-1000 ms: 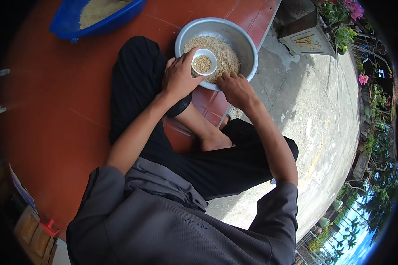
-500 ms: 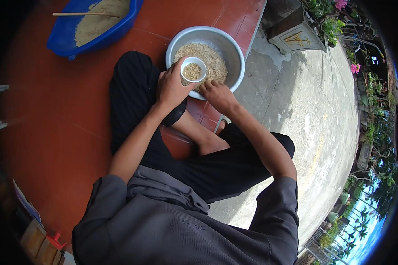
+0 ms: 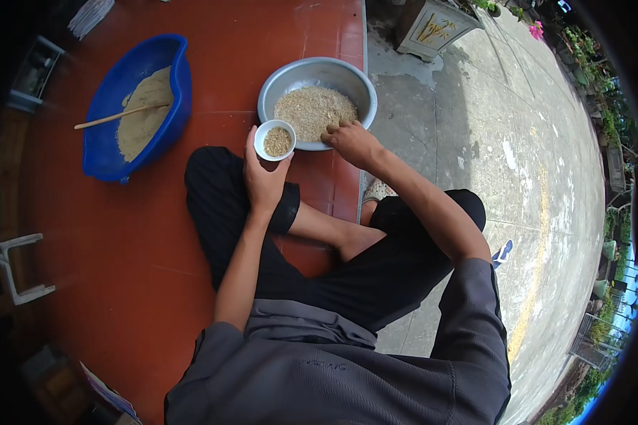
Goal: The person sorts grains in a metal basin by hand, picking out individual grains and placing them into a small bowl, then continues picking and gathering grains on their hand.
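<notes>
My left hand (image 3: 263, 180) is wrapped around a small white cup (image 3: 260, 146), tilted so its mouth faces me. Coarse tan grain (image 3: 278, 142) lies inside the cup. The cup is just off the near left side of a wide metal basin (image 3: 365, 88). In the basin is a broad heap of similar pale grain (image 3: 312, 110). My right hand (image 3: 354, 144) is at the basin's near right rim with its fingers curled together; what they hold, if anything, is hidden.
To the left, a blue tub (image 3: 181, 78) holds fine tan powder (image 3: 145, 120) and a wooden stick (image 3: 120, 115). I sit cross-legged on the red tiled floor (image 3: 134, 227), beside a lower concrete yard (image 3: 475, 142). A planter (image 3: 432, 28) stands beyond, and a white chair leg (image 3: 32, 292) at left.
My left hand has drawn the cup left and back from over the basin. My right hand has lifted from the grain to the near right rim. The view has turned left.
</notes>
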{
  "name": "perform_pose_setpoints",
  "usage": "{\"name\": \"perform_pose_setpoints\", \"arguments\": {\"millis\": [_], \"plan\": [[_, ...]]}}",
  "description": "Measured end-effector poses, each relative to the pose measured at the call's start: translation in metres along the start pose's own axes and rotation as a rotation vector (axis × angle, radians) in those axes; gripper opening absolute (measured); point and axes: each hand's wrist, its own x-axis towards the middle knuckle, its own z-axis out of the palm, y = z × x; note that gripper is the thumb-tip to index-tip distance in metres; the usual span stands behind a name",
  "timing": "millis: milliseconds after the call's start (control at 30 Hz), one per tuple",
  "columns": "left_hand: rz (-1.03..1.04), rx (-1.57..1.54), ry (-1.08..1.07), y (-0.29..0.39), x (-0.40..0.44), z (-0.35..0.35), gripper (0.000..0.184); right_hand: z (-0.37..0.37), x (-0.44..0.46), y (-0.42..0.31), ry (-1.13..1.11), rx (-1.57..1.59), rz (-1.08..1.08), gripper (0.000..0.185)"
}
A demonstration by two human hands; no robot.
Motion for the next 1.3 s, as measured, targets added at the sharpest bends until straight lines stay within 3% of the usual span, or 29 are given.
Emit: {"name": "perform_pose_setpoints", "arguments": {"millis": [233, 333, 500, 633, 767, 1000, 1133, 1267, 1300], "plan": [[-0.053, -0.124, 0.064, -0.011, 0.001, 0.009, 0.09, 0.002, -0.02, 0.022, 0.022, -0.107, -0.034, 0.029], [-0.108, -0.182, 0.055, -0.005, 0.002, 0.009, 0.09, 0.005, -0.011, 0.023, 0.144, 0.192, 0.071, 0.026], [-0.138, -0.155, 0.043, -0.005, 0.001, 0.007, 0.092, 0.004, -0.009, 0.03, 0.175, -0.146, 0.039, 0.014], [-0.077, -0.169, 0.06, -0.006, 0.002, 0.012, 0.093, -0.002, -0.009, 0.027, 0.227, -0.044, -0.006, 0.014], [-0.115, -0.178, 0.022, -0.001, 0.0, 0.006, 0.092, -0.021, -0.001, 0.051, 0.137, -0.01, 0.154, 0.013], [-0.047, -0.116, 0.025, -0.006, 0.0, 0.009, 0.087, -0.009, -0.01, 0.038, 0.189, -0.036, 0.087, 0.013], [-0.075, -0.109, 0.022, -0.005, -0.001, 0.005, 0.088, -0.02, -0.013, 0.059, 0.164, 0.057, 0.258, 0.011], [-0.055, -0.156, 0.037, -0.01, 0.0, 0.013, 0.091, 0.005, -0.015, 0.054, 0.221, -0.102, 0.083, 0.014], [-0.037, -0.148, 0.039, -0.013, 0.0, 0.012, 0.091, -0.009, -0.018, 0.044, 0.165, -0.041, 0.136, 0.015]]}}
